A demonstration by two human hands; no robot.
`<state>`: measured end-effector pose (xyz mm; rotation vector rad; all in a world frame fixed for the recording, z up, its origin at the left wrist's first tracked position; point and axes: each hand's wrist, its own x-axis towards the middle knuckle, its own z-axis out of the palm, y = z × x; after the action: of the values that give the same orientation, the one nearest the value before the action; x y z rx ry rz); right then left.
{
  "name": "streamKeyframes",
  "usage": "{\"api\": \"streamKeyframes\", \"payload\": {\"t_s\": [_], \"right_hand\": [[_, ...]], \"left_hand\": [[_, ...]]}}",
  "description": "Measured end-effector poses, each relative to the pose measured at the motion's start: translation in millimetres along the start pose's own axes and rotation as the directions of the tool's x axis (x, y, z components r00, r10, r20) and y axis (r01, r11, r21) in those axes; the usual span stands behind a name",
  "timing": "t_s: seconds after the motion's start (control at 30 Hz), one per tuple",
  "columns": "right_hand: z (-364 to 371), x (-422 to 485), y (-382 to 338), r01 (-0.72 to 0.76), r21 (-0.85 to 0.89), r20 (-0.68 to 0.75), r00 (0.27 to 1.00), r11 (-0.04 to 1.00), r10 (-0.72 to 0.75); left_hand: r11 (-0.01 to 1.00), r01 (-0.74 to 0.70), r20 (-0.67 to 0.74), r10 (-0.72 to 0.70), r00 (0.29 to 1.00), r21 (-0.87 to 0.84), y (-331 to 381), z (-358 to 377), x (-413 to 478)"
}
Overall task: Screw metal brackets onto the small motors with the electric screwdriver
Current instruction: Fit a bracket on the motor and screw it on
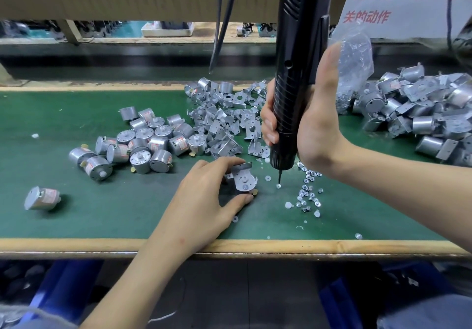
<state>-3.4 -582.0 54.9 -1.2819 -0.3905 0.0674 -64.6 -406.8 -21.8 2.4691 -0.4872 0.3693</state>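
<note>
Green matting (102, 213) covered the bench in front of me, edged with a wooden lip. At the far left a lone motor (42, 198) lay on its side, well apart from the rest. Next came a heap of bare motors (143, 142), and just beyond them a tangle of loose brackets (222, 124).

My left hand (204, 201) rested on the mat near the front edge. Thumb below and fingers (224, 161) curled over the top, it pinched a bracketed motor (242, 179) whose shaft end faced up toward me.

Just right of it the electric screwdriver (293, 85) stood nearly upright, its long axis running top to bottom. The bit (279, 177) touched, or hung just over, a single screw (278, 186) on the mat; I could not tell which. My right hand (314, 124) was wrapped round the barrel, fingers closed on its left side and palm behind.

Loose screws (307, 190) and a few white washers lay scattered below my right wrist. Further right sat a clear plastic bag (355, 55) and a heap of finished motors (421, 108) with brackets already on.

As I judged it, the coming move turned on one thing: the bracket's upturned face lay near, to the left of the bit. So the screw had only a short way to go leftward, with the driver kept vertical while my left hand held the motor steady.
</note>
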Motion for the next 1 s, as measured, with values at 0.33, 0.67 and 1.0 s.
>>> {"api": "streamKeyframes", "payload": {"t_s": [0.33, 0.67, 1.0], "right_hand": [[1.6, -0.3, 2.2, 0.005, -0.012, 0.018, 1.000, 1.000, -0.005], [0.6, 0.7, 1.6, -0.002, -0.007, -0.010, 1.000, 1.000, 0.001], [-4.0, 2.2, -0.2, -0.007, -0.029, -0.024, 1.000, 1.000, 0.007]], "left_hand": [[1.000, -0.006, -0.005, 0.006, 1.000, -0.002, 0.6, 0.5, 0.5], [1.000, 0.000, 0.004, 0.000, 1.000, -0.001, -1.1, 0.6, -0.5], [1.000, 0.003, 0.006, -0.003, 1.000, 0.006, -1.7, 1.4, -0.1]]}}
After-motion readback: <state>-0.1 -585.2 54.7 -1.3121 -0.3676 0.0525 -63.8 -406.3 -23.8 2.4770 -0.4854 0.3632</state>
